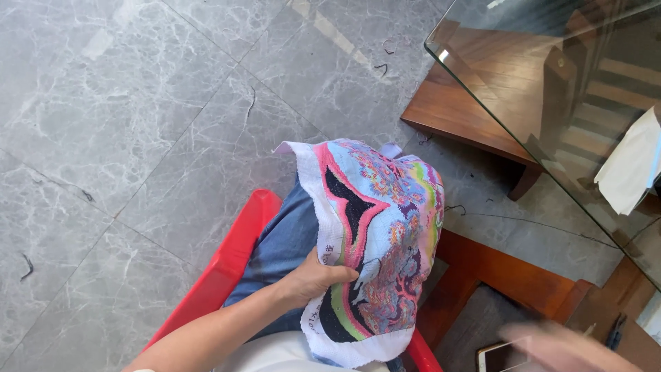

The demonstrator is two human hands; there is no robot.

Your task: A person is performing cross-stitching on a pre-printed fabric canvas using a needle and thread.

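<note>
- Head view: your left hand (313, 279) sits low in the centre of the frame, its grip pinching the white border of the cross-stitch cloth (375, 241), thumb on top and fingers tucked beneath.
- The cloth drapes over your lap in the middle of the frame, its stitched face up, with pink, black, pale blue and green areas, and a plain white edge running down its left side and along the bottom.
- A dark thread (530, 224) runs from the cloth's right edge out toward the right of the frame.
- Your right hand (564, 348) is a blur at the lower right; you cannot tell how its grip stands.
- Just left of it lies a phone (499, 357) on the wooden stool (496, 272).
- You sit on a red plastic chair (227, 269), lower left of centre, in blue jeans (286, 238).
- A glass-topped desk (551, 89) fills the upper right, with a white cloth (633, 165) on it.
- Grey marble floor tiles (138, 124) cover the left, strewn with thread scraps.
</note>
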